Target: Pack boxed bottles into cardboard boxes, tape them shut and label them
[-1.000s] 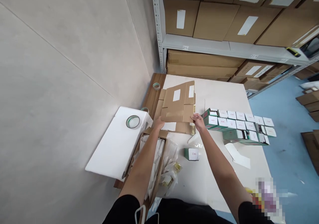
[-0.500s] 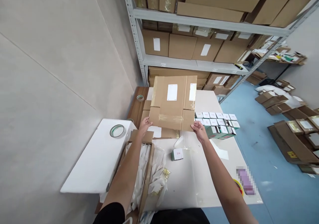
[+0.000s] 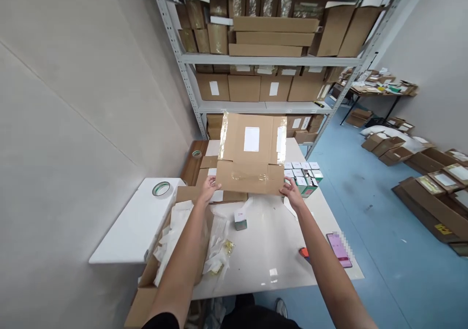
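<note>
A flattened cardboard box (image 3: 234, 139) with white labels and shiny tape is held up over the table. My left hand (image 3: 209, 189) grips its lower left corner. At the lower right corner my right hand (image 3: 291, 192) is closed on the same cardboard. Below it, a small white-topped box (image 3: 240, 220) stands on the white table (image 3: 266, 251). Several similar small green and white boxes (image 3: 300, 183) stand in rows near my right hand. More cardboard (image 3: 230, 196) lies beneath the held piece.
An open carton (image 3: 148, 275) with white packing paper stands at the left. A tape roll (image 3: 161, 188) lies on a white board (image 3: 127, 231). A phone (image 3: 338, 249) rests near the table's right edge. Metal shelving (image 3: 270, 61) with cartons rises behind; more cartons (image 3: 431, 202) sit on the floor.
The view has tilted upward and shows more of the shelving. Both hands still hold the cardboard by its lower corners, its tilt slightly altered.
</note>
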Tool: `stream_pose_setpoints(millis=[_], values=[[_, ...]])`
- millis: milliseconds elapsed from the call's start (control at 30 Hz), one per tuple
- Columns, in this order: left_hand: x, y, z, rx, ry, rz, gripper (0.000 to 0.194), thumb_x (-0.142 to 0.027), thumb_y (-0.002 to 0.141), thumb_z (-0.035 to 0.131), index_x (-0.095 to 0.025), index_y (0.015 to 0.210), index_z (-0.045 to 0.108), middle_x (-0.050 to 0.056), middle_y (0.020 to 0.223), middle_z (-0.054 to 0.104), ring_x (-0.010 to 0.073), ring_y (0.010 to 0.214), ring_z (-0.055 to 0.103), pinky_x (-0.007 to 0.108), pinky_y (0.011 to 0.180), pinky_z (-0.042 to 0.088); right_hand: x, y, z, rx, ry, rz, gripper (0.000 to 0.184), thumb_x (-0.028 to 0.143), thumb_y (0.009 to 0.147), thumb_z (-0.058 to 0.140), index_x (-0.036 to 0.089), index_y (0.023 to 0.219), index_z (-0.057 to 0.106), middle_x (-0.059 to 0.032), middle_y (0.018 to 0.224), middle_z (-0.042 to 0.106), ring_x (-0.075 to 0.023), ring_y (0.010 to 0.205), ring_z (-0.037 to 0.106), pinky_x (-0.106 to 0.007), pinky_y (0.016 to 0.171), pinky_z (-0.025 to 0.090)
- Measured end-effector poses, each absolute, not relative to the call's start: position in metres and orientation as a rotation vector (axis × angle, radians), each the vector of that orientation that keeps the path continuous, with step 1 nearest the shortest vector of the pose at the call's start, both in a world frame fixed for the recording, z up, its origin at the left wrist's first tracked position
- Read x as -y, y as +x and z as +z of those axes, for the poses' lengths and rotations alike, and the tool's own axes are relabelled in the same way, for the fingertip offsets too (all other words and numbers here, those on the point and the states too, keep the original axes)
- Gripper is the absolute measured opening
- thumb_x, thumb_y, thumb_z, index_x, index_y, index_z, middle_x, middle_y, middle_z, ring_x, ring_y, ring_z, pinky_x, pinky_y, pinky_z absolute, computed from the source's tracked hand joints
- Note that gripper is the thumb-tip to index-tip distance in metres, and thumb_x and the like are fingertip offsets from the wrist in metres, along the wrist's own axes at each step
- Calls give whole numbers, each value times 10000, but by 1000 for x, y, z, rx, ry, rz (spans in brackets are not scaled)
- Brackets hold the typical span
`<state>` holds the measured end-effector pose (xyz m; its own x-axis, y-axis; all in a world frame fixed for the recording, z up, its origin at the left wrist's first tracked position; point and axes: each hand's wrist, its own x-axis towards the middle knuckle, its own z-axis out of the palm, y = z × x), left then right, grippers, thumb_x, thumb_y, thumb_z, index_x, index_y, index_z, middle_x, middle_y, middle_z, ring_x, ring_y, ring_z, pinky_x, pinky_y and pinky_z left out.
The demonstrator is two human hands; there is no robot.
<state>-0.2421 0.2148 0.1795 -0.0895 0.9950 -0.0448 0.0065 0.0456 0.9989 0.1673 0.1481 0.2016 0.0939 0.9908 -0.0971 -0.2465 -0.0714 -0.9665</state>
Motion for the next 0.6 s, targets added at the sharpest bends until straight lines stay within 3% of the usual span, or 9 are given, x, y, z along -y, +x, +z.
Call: stream_pose_setpoints(millis=[267, 400, 600], values=[[-97, -172, 190, -1271, 1100, 1124, 839, -391, 546, 904, -219, 1292, 559, 97, 1126, 743, 275, 985, 749, 428, 894, 603, -63, 244, 177, 955, -1154, 1295, 648, 248, 559, 730, 275, 1192, 595, 40, 825, 641, -151, 686, 587, -276, 639, 471], [-40, -143, 206, -1319, 1151, 1106, 702, -488, 680, 828, -203, 1282, 606, 118, 1137, 753, 276, 1052, 734, 409, 946, 582, -15, 257, 138, 925, -1259, 1370, 636, 234, 526, 682, 244, 1157, 601, 55, 765, 620, -155, 663, 602, -277, 627, 482], [28, -101, 208, -1428, 1254, 1043, 535, -463, 704, 770, -191, 1146, 639, 114, 1154, 738, 250, 990, 727, 373, 879, 585, 53, 254, 65, 1006, -1415, 1498, 556, 266, 553, 666, 235, 1107, 646, 68, 694, 610, -141, 557, 580, -274, 579, 483]])
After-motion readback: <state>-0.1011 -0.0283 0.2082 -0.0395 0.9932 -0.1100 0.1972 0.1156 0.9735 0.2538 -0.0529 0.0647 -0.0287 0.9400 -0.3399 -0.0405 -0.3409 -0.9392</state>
